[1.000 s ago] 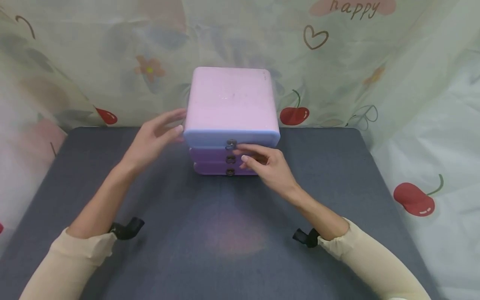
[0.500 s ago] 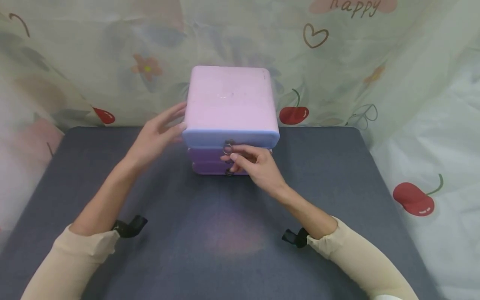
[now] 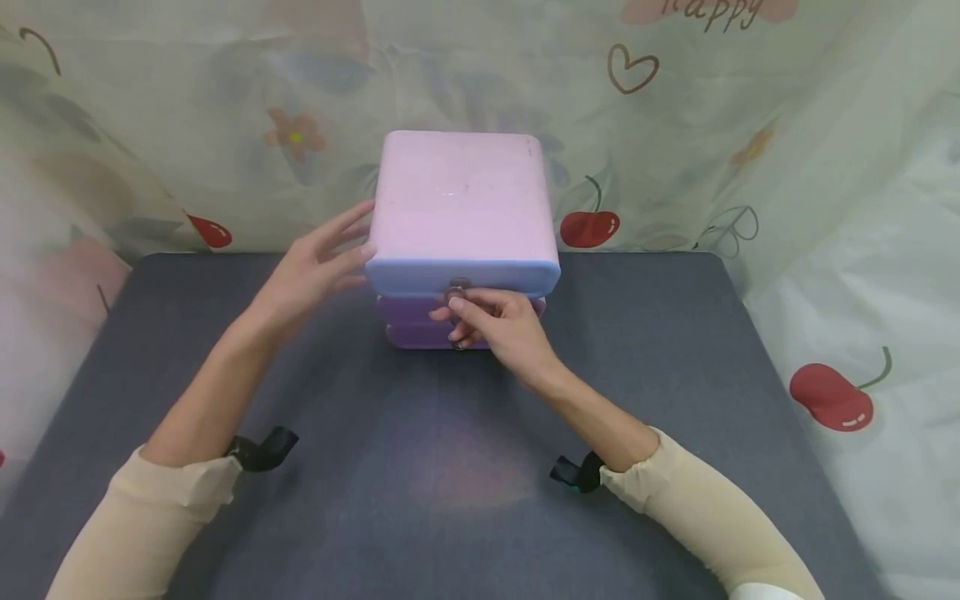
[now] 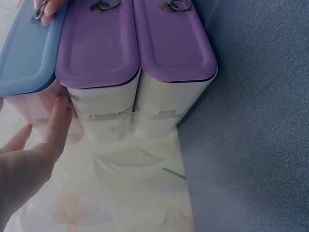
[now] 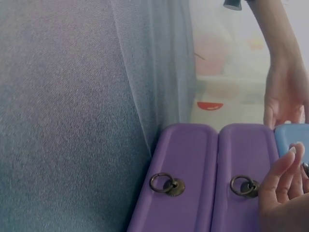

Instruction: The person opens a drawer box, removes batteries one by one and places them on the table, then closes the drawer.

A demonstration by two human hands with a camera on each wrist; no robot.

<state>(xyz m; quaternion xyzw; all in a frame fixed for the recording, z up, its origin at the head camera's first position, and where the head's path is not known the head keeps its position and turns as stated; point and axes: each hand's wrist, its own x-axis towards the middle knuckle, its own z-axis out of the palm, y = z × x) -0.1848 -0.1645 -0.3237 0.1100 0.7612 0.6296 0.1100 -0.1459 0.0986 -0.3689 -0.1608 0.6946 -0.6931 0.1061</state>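
Observation:
A small pink-topped drawer cabinet (image 3: 465,196) stands at the back of the table, its three drawers stacked. The top drawer front is light blue (image 3: 405,277); the two lower fronts are purple (image 4: 99,43). My right hand (image 3: 517,333) pinches the metal ring pull (image 4: 39,13) of the blue drawer between thumb and finger. Most of that ring is covered by the fingertips in the head view. Against the cabinet's left side rests my left hand (image 3: 307,271), its fingers extended. All drawers look closed. Ring pulls (image 5: 161,182) hang on both purple fronts.
The cabinet stands on a dark grey-blue table (image 3: 360,517). Behind it hangs a patterned curtain (image 3: 225,75) with cherries, flowers and a heart. Black straps (image 3: 262,450) are worn on both wrists.
My right hand has moved left across the drawer front and taken hold of the ring pull. The left hand has come up slightly against the cabinet's side.

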